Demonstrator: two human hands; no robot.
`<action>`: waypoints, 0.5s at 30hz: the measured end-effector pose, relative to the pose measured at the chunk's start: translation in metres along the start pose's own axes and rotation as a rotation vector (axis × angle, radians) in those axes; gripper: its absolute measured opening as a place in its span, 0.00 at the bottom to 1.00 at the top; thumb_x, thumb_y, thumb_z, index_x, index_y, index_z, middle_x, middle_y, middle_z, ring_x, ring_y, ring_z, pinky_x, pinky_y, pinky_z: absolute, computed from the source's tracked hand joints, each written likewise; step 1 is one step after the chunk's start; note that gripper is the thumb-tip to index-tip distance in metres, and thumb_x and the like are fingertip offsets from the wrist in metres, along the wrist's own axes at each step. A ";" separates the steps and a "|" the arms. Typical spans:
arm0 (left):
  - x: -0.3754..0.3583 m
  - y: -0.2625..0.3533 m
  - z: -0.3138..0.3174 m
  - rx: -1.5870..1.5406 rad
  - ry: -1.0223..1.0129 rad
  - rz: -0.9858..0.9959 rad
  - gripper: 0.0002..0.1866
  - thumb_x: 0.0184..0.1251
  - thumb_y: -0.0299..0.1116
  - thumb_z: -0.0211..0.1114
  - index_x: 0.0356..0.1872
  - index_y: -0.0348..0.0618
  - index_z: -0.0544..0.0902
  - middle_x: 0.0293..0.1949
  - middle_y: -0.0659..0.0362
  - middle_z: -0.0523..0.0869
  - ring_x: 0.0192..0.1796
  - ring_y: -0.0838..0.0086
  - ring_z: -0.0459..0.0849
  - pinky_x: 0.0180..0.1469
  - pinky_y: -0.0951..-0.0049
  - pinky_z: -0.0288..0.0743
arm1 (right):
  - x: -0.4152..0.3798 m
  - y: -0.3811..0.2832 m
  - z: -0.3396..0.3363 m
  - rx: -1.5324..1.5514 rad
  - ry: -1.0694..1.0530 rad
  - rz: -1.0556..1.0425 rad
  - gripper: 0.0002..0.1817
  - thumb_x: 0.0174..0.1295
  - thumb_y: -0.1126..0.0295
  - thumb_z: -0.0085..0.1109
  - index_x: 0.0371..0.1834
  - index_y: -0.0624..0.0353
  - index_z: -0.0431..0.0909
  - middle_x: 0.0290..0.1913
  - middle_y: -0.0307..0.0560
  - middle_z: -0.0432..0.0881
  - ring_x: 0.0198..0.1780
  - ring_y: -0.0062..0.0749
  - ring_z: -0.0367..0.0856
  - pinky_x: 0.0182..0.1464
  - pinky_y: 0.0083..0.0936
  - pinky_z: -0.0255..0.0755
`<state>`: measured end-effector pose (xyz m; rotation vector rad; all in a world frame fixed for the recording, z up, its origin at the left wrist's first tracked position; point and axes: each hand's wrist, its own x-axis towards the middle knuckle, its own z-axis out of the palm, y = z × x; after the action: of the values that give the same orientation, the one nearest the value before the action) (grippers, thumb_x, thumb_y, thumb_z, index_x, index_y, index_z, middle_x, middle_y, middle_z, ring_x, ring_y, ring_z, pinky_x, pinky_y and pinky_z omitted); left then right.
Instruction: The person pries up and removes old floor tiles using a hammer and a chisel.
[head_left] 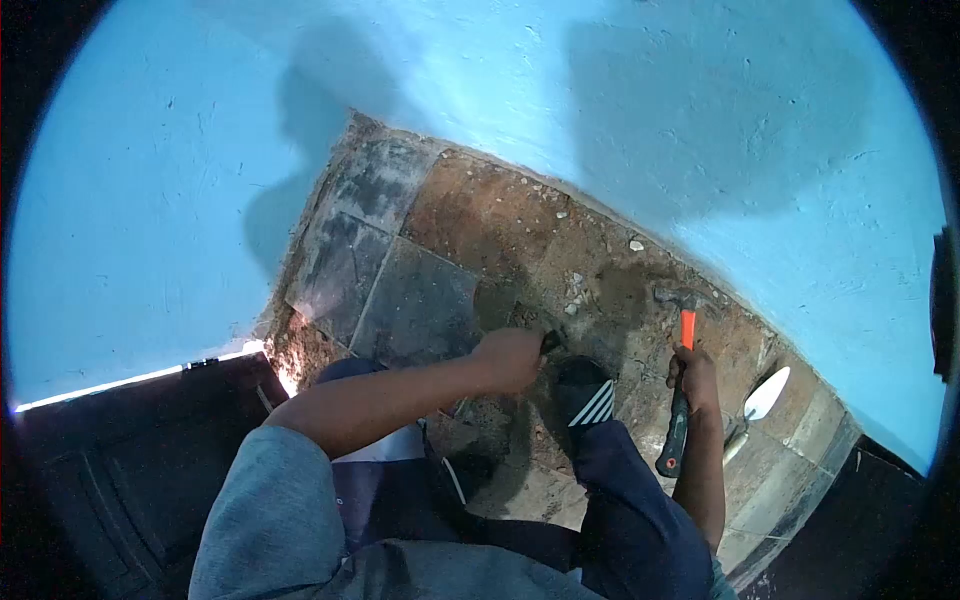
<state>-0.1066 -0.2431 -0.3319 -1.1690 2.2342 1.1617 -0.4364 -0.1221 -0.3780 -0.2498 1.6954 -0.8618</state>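
My right hand [697,378] is wrapped round the handle of a hammer [687,330], whose orange neck and metal head point toward the wall and whose black grip end hangs below the hand. My left hand [509,361] is closed on a small dark tool [551,342]; only its dark end shows beyond the fingers, over broken, dusty floor [600,300]. Grey tiles [415,300] lie to the left of the rough patch. Beside my right forearm, a trowel [767,395] with a pale blade rests on the floor.
Blue walls [480,80] meet at the floor's far corner. A dark door [130,440] stands at the left, with bright light at its edge. Small rubble [637,245] lies near the wall. My sandalled foot [590,395] is between my hands.
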 end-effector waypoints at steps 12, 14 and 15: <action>0.070 -0.063 -0.029 -0.237 0.450 0.015 0.21 0.67 0.43 0.69 0.53 0.38 0.79 0.40 0.42 0.87 0.46 0.44 0.86 0.48 0.48 0.77 | 0.004 -0.008 0.020 -0.076 -0.088 -0.002 0.09 0.73 0.63 0.53 0.43 0.56 0.74 0.20 0.37 0.72 0.17 0.25 0.69 0.22 0.24 0.66; 0.068 -0.066 -0.019 -0.227 0.424 -0.019 0.22 0.66 0.43 0.70 0.54 0.38 0.79 0.40 0.42 0.87 0.47 0.44 0.86 0.49 0.48 0.77 | 0.002 -0.008 0.020 -0.093 -0.081 0.003 0.09 0.73 0.63 0.54 0.44 0.57 0.74 0.20 0.37 0.72 0.17 0.25 0.69 0.22 0.24 0.65; 0.070 -0.070 -0.013 -0.234 0.444 0.012 0.22 0.66 0.44 0.70 0.54 0.38 0.80 0.41 0.42 0.88 0.47 0.44 0.86 0.50 0.48 0.77 | 0.001 -0.007 0.019 -0.101 -0.076 0.006 0.10 0.73 0.62 0.54 0.44 0.57 0.74 0.21 0.37 0.72 0.17 0.25 0.69 0.22 0.24 0.65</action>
<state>-0.0913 -0.3114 -0.4033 -1.6470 2.4679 1.2982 -0.4209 -0.1353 -0.3759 -0.3423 1.6702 -0.7542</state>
